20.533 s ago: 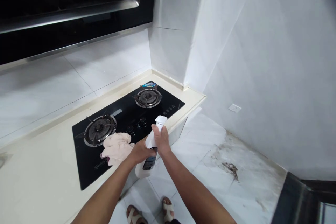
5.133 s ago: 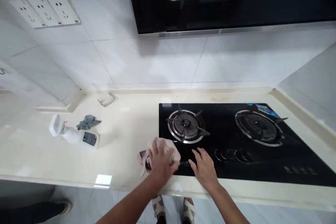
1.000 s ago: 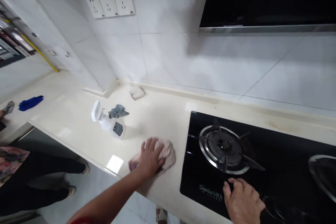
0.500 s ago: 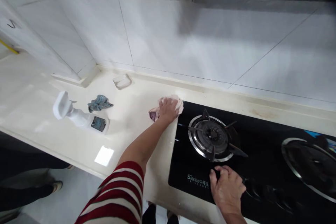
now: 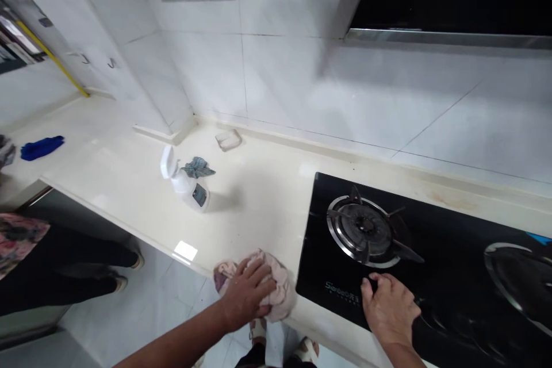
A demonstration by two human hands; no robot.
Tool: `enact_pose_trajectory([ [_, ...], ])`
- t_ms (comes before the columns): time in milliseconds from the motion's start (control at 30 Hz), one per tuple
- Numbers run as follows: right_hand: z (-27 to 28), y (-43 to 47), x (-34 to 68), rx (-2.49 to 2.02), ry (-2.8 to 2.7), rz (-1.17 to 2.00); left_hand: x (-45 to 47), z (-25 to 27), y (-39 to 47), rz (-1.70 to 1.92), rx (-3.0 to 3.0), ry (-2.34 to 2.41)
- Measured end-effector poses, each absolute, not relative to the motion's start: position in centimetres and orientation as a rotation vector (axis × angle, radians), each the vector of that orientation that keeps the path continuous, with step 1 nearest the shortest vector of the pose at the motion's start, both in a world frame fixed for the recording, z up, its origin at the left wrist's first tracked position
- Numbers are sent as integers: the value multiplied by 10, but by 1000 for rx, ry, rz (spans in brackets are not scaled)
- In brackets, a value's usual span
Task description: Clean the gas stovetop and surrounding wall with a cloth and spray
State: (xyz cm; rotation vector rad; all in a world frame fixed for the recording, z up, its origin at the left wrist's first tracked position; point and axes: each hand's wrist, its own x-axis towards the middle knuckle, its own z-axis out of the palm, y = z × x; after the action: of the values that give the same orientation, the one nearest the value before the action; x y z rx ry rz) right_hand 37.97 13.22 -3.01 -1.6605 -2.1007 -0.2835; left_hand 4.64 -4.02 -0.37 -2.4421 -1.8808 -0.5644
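Observation:
My left hand [image 5: 250, 290] presses down on a crumpled pale pink cloth [image 5: 280, 287] at the front edge of the counter, left of the stove. Its fingers are bent over the cloth, and one end of the cloth has a purple patch. My right hand [image 5: 390, 307] rests on the front of the black glass gas stove [image 5: 314, 276], below the left burner [image 5: 364, 227]. The thumb and fingers of that hand are loosely bent and apart, with nothing seen in them. A white spray bottle [image 5: 185, 187] stands on the counter to the left.
Behind the bottle lies a grey-green rag [image 5: 198, 167], and a whitish block-like object [image 5: 228, 140] is near the wall. A blue cloth [image 5: 42, 148] lies at far left. Another person [image 5: 64, 264] stands there. The range hood [image 5: 448, 0] overhangs the stove.
My left hand has drawn the pink cloth from the stove's back left corner towards the counter's front edge. My right hand stays on the stove. The view has shifted, showing more at left.

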Motion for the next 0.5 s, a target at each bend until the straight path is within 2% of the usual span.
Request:
enact_pose_trajectory([
  [200,-38,135,384,-1632,-2055,-238,-42,24,-5,-457,-1878,-2315],
  [300,-37,134,387,-1611,-2068,-181,-50,31,9,-468,-1589,-2436],
  [500,-38,135,391,-1666,-2098,-154,-3,5,-42,-505,-1931,-2219],
])
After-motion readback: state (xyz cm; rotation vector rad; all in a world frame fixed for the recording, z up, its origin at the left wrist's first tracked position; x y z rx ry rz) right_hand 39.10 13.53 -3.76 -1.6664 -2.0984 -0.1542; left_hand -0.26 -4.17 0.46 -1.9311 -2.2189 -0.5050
